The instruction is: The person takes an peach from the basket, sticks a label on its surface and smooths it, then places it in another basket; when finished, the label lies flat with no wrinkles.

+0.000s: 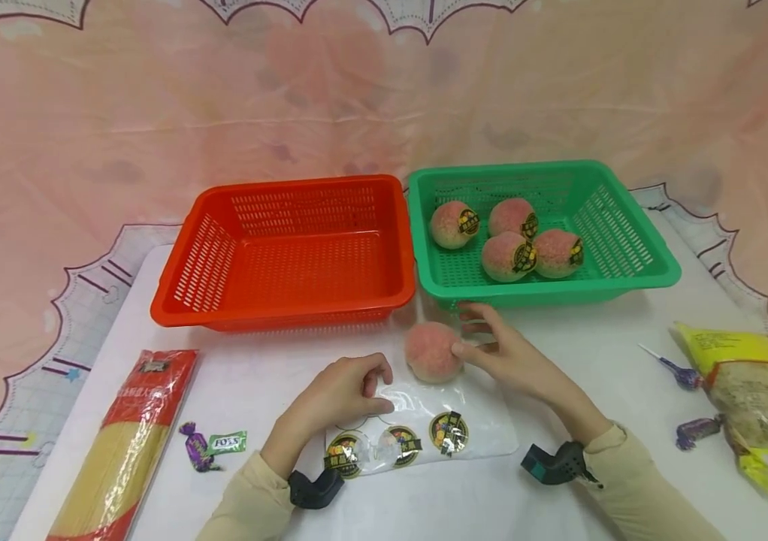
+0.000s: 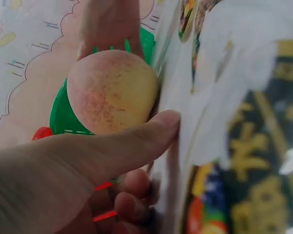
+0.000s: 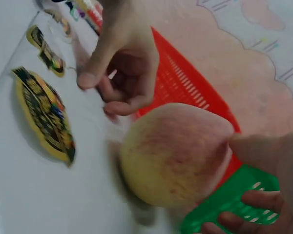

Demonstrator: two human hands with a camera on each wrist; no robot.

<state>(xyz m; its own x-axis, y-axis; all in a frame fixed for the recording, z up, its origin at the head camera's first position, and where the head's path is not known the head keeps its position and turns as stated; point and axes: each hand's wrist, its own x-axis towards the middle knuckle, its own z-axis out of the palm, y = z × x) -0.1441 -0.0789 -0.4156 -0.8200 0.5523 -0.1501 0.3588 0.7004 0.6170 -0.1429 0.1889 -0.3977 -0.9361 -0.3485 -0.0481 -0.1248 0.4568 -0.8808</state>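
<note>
A pink peach [image 1: 433,353] without a visible sticker sits at the top edge of a clear sticker sheet [image 1: 492,432]. My right hand [image 1: 509,357] is at its right side, thumb tip against the peach and the other fingers spread loosely away from it. To the peach's left, my left hand [image 1: 346,391] hovers over the sheet, fingers loosely bent, a gap between thumb and forefinger and nothing between them. Round black-and-gold stickers, one being this sticker [image 1: 449,433], line the sheet's near side. In the right wrist view the peach [image 3: 178,155] shows yellow and red skin.
Behind stand an orange-red basket [image 1: 276,309] and a green basket [image 1: 560,294] holding several stickered peaches [image 1: 453,225]. Noodles [image 1: 123,443] and wrapped candies [image 1: 227,442] lie left. On the right are a lollipop [image 1: 684,376], a purple candy [image 1: 698,431] and a yellow bag [image 1: 763,406].
</note>
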